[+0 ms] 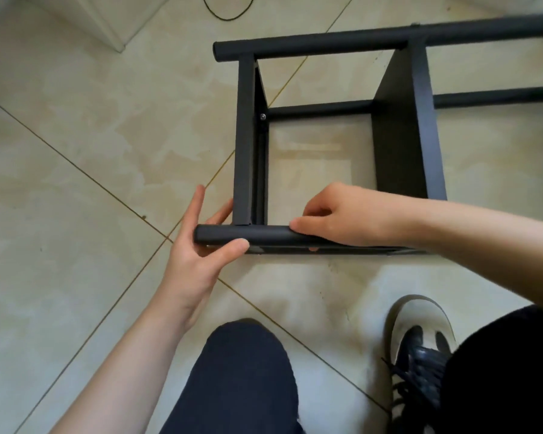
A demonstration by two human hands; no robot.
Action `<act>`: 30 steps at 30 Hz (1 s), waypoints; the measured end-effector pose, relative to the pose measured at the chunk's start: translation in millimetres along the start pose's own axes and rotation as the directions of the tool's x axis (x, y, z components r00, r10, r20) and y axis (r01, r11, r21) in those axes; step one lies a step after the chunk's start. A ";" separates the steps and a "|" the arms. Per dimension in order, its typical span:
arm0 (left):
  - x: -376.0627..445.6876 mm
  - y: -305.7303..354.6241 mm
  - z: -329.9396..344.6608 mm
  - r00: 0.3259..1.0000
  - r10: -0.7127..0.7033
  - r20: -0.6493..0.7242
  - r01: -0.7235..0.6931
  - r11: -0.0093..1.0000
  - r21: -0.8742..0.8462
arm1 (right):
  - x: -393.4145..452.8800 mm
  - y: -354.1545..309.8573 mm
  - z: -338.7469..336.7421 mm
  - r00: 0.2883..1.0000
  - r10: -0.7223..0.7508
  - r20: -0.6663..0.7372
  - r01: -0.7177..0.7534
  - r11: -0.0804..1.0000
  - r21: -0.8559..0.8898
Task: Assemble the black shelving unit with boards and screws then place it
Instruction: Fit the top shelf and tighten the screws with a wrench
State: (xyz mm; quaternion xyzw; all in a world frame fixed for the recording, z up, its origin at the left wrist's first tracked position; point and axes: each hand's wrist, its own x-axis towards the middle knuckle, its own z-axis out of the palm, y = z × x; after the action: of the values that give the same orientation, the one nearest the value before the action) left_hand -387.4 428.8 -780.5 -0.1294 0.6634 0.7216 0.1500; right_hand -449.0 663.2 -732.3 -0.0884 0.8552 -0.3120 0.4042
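The black shelving unit [402, 120] was lying on its side on the tiled floor [91, 136], taking up the centre and upper right of the frame. From my feed I could see two black boards [405, 126] standing edge-up between round black tubes; the far tube [326, 45] ran along the top of the frame, and a thinner bar crossed the middle. There was a small screw [263, 116] on the left board near that bar.

The near tube [242, 234] sat at centre frame, and both hands were on it. The left hand [198, 245] wrapped its end, thumb underneath and fingers behind, so closed around the tube. The right hand [336, 214] came in from the right edge with fingers curled and the thumb pressed flat along the top of the same tube.

Lower frame had a dark-trousered knee [242, 371] and a white-and-black sneaker [420, 339]. A black cable [226, 14] looped at the top edge, next to a white cabinet corner [107, 23] in the upper left.
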 end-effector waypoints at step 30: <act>-33.5 162.4 91.0 0.974 0.044 -0.220 -0.101 0.961 -0.256 | -112.9 -51.3 -62.2 0.925 -0.030 -0.378 0.072 0.993 0.098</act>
State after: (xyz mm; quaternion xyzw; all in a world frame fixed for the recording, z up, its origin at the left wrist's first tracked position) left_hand -418.5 505.8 -610.5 -0.2001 0.5770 0.7912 0.0328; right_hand -426.4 696.9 -599.7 -0.0269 0.8957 -0.3804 0.2289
